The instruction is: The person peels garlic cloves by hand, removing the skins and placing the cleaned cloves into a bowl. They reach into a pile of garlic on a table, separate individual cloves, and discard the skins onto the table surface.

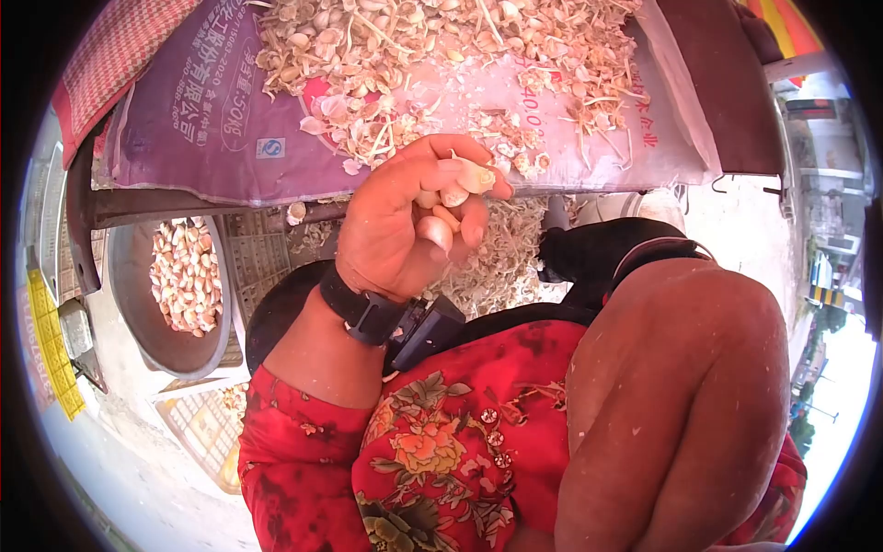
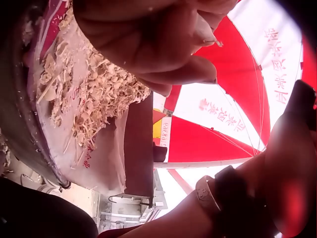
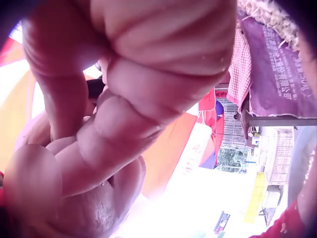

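In the head view my left hand (image 1: 382, 221) is raised at the table's near edge, palm up, its fingers curled round several garlic cloves (image 1: 434, 234); a peeled-looking piece (image 1: 474, 177) lies between thumb and fingertips. That hand (image 2: 143, 42) fills the top of the left wrist view. My bent right arm (image 1: 681, 386) rises close to the head camera, with its hand out of that view. The right hand (image 3: 143, 99) looms large in the right wrist view with bent fingers, near a dark object; whether it grips this is hidden.
Garlic skins and stalks (image 1: 368, 55) are heaped on a purple printed sack (image 1: 212, 120) over the table. At left below stands a grey basin (image 1: 225, 313) of cloves (image 1: 187, 285). More skins (image 1: 506, 248) lie under the table edge. A red and white umbrella (image 2: 237, 74) spreads overhead.
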### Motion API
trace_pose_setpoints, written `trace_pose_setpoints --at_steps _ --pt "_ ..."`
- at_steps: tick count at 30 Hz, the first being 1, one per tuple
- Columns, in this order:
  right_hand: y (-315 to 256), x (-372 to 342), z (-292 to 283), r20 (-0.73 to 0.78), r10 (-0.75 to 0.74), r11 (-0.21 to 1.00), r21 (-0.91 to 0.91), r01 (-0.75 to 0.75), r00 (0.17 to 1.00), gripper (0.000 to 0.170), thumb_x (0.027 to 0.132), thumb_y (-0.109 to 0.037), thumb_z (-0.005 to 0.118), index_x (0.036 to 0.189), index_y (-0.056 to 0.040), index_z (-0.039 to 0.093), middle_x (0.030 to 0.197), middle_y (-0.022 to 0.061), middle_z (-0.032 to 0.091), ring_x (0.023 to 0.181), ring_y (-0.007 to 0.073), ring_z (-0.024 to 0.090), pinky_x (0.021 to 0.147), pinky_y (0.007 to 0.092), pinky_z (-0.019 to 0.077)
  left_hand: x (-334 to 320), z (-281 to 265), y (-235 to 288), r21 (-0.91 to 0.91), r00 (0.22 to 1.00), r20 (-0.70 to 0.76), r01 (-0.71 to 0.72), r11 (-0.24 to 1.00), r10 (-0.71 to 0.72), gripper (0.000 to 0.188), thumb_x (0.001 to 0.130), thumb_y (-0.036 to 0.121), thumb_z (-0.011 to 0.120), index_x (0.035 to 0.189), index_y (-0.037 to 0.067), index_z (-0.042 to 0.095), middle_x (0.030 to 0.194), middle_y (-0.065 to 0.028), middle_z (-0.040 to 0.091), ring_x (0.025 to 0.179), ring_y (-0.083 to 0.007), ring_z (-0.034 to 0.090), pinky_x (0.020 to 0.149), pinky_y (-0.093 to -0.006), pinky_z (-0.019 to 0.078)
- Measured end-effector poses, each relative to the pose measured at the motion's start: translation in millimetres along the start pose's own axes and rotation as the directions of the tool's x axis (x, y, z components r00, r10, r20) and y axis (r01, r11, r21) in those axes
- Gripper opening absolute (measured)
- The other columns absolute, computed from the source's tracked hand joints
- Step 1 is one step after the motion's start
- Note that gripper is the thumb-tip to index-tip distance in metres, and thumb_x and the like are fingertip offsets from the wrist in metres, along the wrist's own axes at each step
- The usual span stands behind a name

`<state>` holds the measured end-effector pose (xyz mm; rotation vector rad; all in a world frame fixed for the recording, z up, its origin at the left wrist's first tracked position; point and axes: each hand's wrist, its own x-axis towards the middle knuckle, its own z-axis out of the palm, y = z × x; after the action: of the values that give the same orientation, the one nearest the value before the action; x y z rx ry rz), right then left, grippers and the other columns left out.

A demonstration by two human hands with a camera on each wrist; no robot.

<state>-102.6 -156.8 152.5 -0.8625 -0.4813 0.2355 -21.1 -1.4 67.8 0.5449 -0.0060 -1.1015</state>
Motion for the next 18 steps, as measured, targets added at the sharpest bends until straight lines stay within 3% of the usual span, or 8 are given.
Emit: trace_pose_setpoints --at_steps 5,8,13,15,18 --pt "1.0 3.6 1.1 0.039 -0.022 1.000 -0.008 0.022 0.999 0.017 0.081 0.000 0.068 0.092 0.0049 0.056 0.086 0.0150 0.060 0.062 0.0176 0.063 0.054 0.0262 0.0531 6.7 -5.8 -0.1 0.133 0.998 -0.005 0.061 0.989 -0.061 0.029 0.089 0.024 0.050 0.092 -0.004 0.058 0.072 -0.0129 0.061 0.046 -0.0090 0.050 0.037 -0.0197 0.0364" --pt "-0.2 5.9 0.7 0.084 -0.031 0.999 -0.021 0.033 0.996 0.017 0.081 0.000 0.068 0.093 0.0047 0.057 0.087 0.0142 0.061 0.063 0.0173 0.063 0.055 0.0258 0.0522 12.2 -6.7 -3.6 0.137 0.999 0.002 0.051 0.989 -0.051 0.030 0.090 0.025 0.048 0.092 -0.004 0.058 0.076 -0.0137 0.062 0.047 -0.0104 0.050 0.038 -0.0193 0.0373" --pt "-5.0 8.6 -7.5 0.120 -0.007 0.984 -0.178 0.029 0.993 0.016 0.081 0.000 0.068 0.094 0.0044 0.059 0.087 0.0127 0.062 0.064 0.0169 0.063 0.056 0.0252 0.0507 17.2 -11.4 -8.0 0.019 0.992 0.048 0.112 0.994 -0.113 0.036 0.094 0.029 0.042 0.103 -0.003 0.057 0.090 -0.0174 0.063 0.056 -0.0165 0.057 0.040 -0.0224 0.0419" --pt "-4.7 5.8 -20.3 0.011 0.052 0.919 -0.392 -0.043 0.999 0.016 0.081 0.000 0.068 0.094 0.0042 0.059 0.087 0.0121 0.063 0.065 0.0167 0.063 0.056 0.0250 0.0500 17.6 -8.9 -9.3 -0.070 0.987 0.017 0.161 0.984 -0.160 0.038 0.095 0.031 0.041 0.105 -0.003 0.056 0.091 -0.0180 0.063 0.058 -0.0174 0.058 0.041 -0.0233 0.0422" --pt "-5.0 -0.8 -56.0 -0.398 0.126 0.654 -0.656 -0.377 0.909 0.014 0.084 -0.005 0.066 0.096 0.0002 0.060 0.083 0.0053 0.064 0.066 0.0102 0.062 0.057 0.0209 0.0480 17.3 -11.9 -8.8 -0.078 0.986 0.021 0.164 0.983 -0.163 0.039 0.095 0.031 0.041 0.106 -0.003 0.057 0.091 -0.0190 0.063 0.058 -0.0179 0.058 0.040 -0.0244 0.0407"
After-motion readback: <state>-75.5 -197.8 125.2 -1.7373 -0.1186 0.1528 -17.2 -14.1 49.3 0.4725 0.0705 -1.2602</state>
